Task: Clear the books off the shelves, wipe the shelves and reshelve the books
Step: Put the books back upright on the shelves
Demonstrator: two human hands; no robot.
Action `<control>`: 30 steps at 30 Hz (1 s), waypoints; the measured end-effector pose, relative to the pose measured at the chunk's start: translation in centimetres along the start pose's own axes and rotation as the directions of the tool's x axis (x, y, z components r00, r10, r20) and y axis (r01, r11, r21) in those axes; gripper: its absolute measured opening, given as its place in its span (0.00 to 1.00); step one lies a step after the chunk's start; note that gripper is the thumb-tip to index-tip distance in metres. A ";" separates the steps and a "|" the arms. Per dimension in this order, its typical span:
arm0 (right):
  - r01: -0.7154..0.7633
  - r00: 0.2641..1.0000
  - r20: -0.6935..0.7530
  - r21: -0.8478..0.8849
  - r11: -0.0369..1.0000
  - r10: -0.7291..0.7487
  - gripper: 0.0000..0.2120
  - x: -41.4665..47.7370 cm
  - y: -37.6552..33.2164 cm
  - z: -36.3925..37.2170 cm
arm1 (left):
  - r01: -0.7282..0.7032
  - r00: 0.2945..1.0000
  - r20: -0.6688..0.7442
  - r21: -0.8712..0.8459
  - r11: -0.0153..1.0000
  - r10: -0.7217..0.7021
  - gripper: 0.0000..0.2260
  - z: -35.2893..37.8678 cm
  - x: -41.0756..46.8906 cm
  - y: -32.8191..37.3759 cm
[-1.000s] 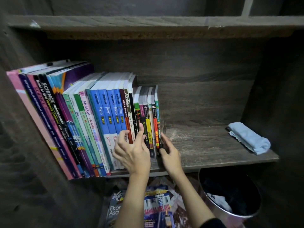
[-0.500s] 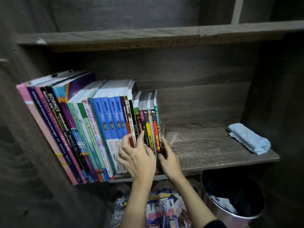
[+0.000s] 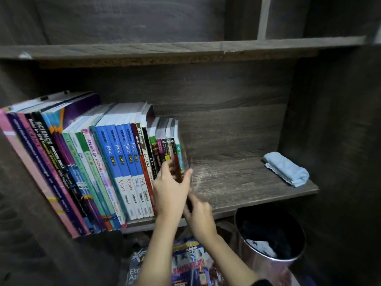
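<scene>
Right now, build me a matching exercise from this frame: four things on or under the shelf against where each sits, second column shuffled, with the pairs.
1. blue cloth
2. metal bin
3. blue fokus books
4. magazines

A. lying under the shelf, left of the bin
B. standing upright mid-row on the shelf
C. folded at the shelf's right end
D. below the shelf's right end

Pairs: 1-C, 2-D, 3-B, 4-A
</scene>
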State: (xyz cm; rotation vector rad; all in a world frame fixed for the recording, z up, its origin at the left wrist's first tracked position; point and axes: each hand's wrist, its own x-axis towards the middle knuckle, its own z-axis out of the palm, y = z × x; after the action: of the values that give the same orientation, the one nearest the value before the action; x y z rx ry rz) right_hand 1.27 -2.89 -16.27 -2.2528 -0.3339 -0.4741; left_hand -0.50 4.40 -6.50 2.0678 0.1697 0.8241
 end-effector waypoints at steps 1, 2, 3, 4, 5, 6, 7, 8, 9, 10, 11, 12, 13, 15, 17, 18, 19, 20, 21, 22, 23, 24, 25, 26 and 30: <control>0.020 1.000 -0.011 0.002 1.000 -0.020 0.26 -0.3 -0.1 0.0 | 0.019 1.000 0.017 0.011 1.000 -0.019 0.21 0.1 0.0 -0.1; 0.040 0.999 -0.027 0.007 0.999 -0.039 0.27 -0.6 -0.1 -0.1 | 0.033 0.999 0.027 0.021 0.999 -0.034 0.20 0.1 0.0 0.0; 0.053 0.998 -0.034 0.006 0.999 -0.053 0.27 -0.8 -0.2 -0.2 | 0.042 0.999 0.032 0.035 0.998 -0.044 0.19 0.1 0.0 0.1; 0.066 0.997 -0.040 0.006 0.998 -0.066 0.27 -1.0 -0.3 -0.4 | 0.051 0.998 0.039 0.052 0.997 -0.053 0.17 0.1 -0.1 0.4; 0.075 0.996 -0.049 0.000 0.997 -0.075 0.26 -1.1 -0.3 -0.5 | 0.067 0.996 0.050 0.073 0.995 -0.070 0.16 0.0 -0.2 0.8; 0.087 0.995 -0.056 -0.009 0.996 -0.088 0.26 -1.2 -0.3 -0.7 | 0.086 0.993 0.066 0.101 0.991 -0.093 0.16 -0.1 -0.2 1.1; 0.103 0.993 -0.059 -0.029 0.994 -0.105 0.26 -1.5 -0.5 -0.8 | 0.106 0.989 0.091 0.127 0.986 -0.118 0.16 -0.1 -0.4 1.4; 0.123 0.990 -0.056 -0.059 0.991 -0.127 0.26 -1.8 -0.7 -1.0 | 0.125 0.983 0.117 0.145 0.982 -0.142 0.17 -0.2 -0.5 1.6; 0.140 0.988 -0.055 -0.083 0.987 -0.145 0.27 -2.1 -0.9 -1.1 | 0.148 0.975 0.145 0.155 0.977 -0.171 0.17 -0.3 -0.7 1.7; 0.152 0.985 -0.063 -0.096 0.984 -0.158 0.27 -2.3 -0.9 -1.3 | 0.166 0.968 0.164 0.163 0.973 -0.192 0.16 -0.5 -1.0 1.9; 0.157 0.984 -0.068 -0.100 0.983 -0.164 0.27 -2.6 -1.0 -1.4 | 0.180 0.962 0.176 0.165 0.970 -0.209 0.14 -0.6 -1.2 2.0; 0.166 0.982 -0.074 -0.106 0.980 -0.174 0.27 -2.8 -1.1 -1.8 | 0.190 0.960 0.179 0.149 0.970 -0.216 0.12 -0.9 -1.4 2.3; 0.178 0.978 -0.085 -0.117 0.977 -0.189 0.28 -2.8 -1.2 -2.0 | 0.197 0.961 0.176 0.121 0.973 -0.216 0.11 -1.2 -1.5 2.5; 0.217 0.964 -0.125 -0.133 0.967 -0.233 0.30 -2.7 -1.5 -2.6 | 0.166 0.973 0.151 0.054 0.985 -0.172 0.09 -1.9 -1.7 3.4; 0.266 0.943 -0.177 -0.114 0.957 -0.283 0.28 -2.2 -2.4 -3.6 | 0.089 0.990 0.109 0.012 0.996 -0.090 0.07 -3.1 -1.7 4.7; 0.299 0.936 -0.170 -0.077 0.951 -0.309 0.28 -1.9 -2.9 -4.3 | 0.050 0.995 0.084 0.013 0.999 -0.051 0.06 -3.8 -1.8 5.4; 0.327 0.935 -0.137 -0.036 0.944 -0.328 0.29 -1.6 -3.3 -5.0 | 0.020 0.998 0.057 0.030 0.999 -0.022 0.05 -4.5 -1.8 6.0; 0.330 0.943 -0.049 0.003 0.944 -0.329 0.33 -1.3 -3.4 -5.8 | -0.001 1.000 0.030 0.043 0.999 0.000 0.06 -5.2 -1.8 6.5; 0.315 0.947 0.066 0.022 0.949 -0.315 0.38 -0.9 -3.6 -6.5 | -0.017 1.000 0.006 0.050 0.999 0.016 0.07 -6.1 -1.7 6.9; 0.285 0.947 0.154 -0.009 0.958 -0.280 0.43 -0.3 -3.3 -7.1 | -0.027 1.000 -0.008 0.049 0.998 0.028 0.09 -6.9 -1.6 7.2; 0.253 0.953 0.194 -0.079 0.964 -0.234 0.45 0.3 -3.1 -7.7 | -0.033 0.999 -0.021 0.044 0.998 0.034 0.10 -7.7 -1.6 7.5; 0.217 0.963 0.194 -0.147 0.965 -0.187 0.44 1.0 -3.1 -8.3 | -0.031 0.999 -0.029 0.036 0.999 0.033 0.11 -8.5 -1.5 7.8; 0.176 0.974 0.172 -0.180 0.968 -0.146 0.43 2.0 -3.4 -8.8 | -0.024 0.999 -0.033 0.026 0.999 0.025 0.12 -9.3 -1.3 8.0; 0.137 0.984 0.141 -0.181 0.974 -0.112 0.42 2.9 -3.9 -9.3 | -0.003 0.999 -0.034 0.014 1.000 0.004 0.13 -10.1 -1.2 8.2; 0.071 0.992 0.108 -0.105 0.992 -0.060 0.36 7.3 -6.4 -10.5 | 0.035 0.998 -0.042 -0.007 0.999 -0.036 0.13 -12.6 -0.9 8.4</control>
State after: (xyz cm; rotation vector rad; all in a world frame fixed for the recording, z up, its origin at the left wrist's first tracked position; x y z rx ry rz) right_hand 2.99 -6.00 -2.37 -2.3839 -0.4463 -0.4181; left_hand -10.41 7.52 4.54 2.0369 0.2265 0.8463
